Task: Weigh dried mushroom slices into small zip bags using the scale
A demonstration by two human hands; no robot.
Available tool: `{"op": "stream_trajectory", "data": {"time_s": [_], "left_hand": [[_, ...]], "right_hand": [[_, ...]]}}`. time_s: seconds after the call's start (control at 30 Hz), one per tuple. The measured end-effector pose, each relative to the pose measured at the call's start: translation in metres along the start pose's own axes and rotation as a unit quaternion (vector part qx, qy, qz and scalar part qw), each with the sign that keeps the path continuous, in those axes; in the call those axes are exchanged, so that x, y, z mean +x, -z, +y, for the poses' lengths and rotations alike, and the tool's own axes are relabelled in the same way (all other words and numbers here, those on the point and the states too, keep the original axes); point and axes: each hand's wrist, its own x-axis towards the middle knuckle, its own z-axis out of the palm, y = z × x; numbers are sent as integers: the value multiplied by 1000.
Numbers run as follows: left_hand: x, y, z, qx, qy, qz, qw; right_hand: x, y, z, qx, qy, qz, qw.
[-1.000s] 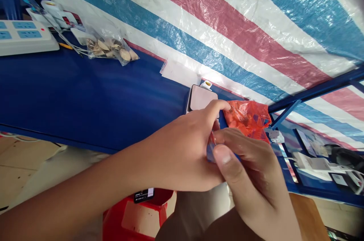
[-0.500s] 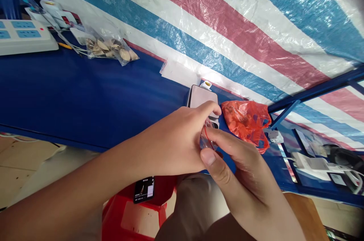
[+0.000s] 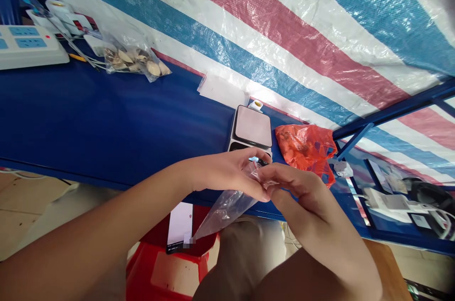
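the left hand and right hand are gripping a clear plastic bag, which is trailing down-left from their clasp; a scale is sitting just beyond the grip.

Looks like a makeshift work nook, whether in a home or a small shop hard to tell. Backed by a striped plastic sheet, framed with blue metal bars, and fitted with a long blue counter above a tiled floor. Equipped with a small flat scale, a power strip and bagged goods, plus a red plastic stool pulled close.
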Motion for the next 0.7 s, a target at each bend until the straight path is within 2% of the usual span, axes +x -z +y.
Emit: {"op": "stream_trajectory", "data": {"time_s": [0.07,0.23,0.47,0.53,0.6,0.67,0.7], "left_hand": [[1,-1,0,-14,-2,-9,1000],[2,-2,0,-31,-16,-48,998],[5,-6,-3,9,-21,-38,999],[6,-6,-4,-12,-20,-43,999],[8,-4,-5,-41,-16,-36,998],[9,-1,-6,-72,-10,-22,997],[9,0,-7,-86,-12,-18,996]], "right_hand": [[3,1,1,24,-17,-22,999],[3,1,-1,35,-14,-22,999],[1,-2,0,77,8,-36,996],[-1,-1,0,75,11,9,997],[-1,3,1,68,-2,98,993],[-2,10,8,65,-35,237,969],[-3,16,16,64,-56,319,944]]}}
